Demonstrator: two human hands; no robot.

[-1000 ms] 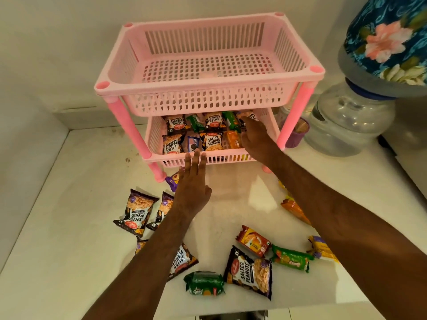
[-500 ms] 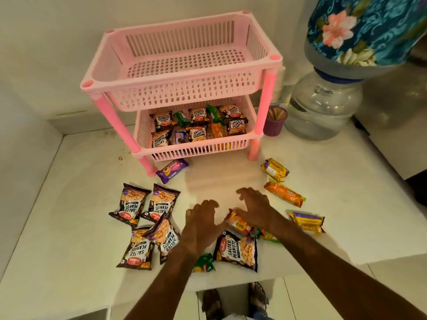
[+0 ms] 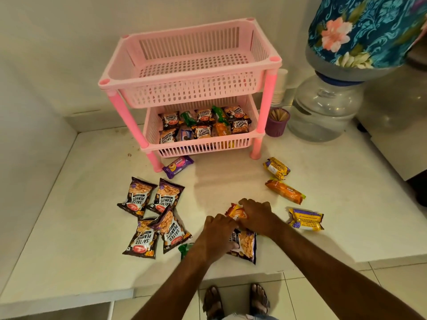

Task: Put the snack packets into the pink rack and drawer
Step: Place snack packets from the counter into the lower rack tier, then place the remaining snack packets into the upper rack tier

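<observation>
Both hands are closing in near the tabletop's front edge: the right hand [image 3: 256, 214] is now gripping an orange snack packet [image 3: 234, 211], while the left hand [image 3: 218, 232] is curling over a salted peanuts packet [image 3: 245, 247]. Other packets are filling the pink rack's [image 3: 191, 88] lower tier.

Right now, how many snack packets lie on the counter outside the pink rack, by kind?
Salted peanuts packets: 5
Yellow packets: 2
Orange packets: 2
Purple packet: 1
Green packet: 1
Total: 11 in view; the left hand and right hand may hide more.
</observation>
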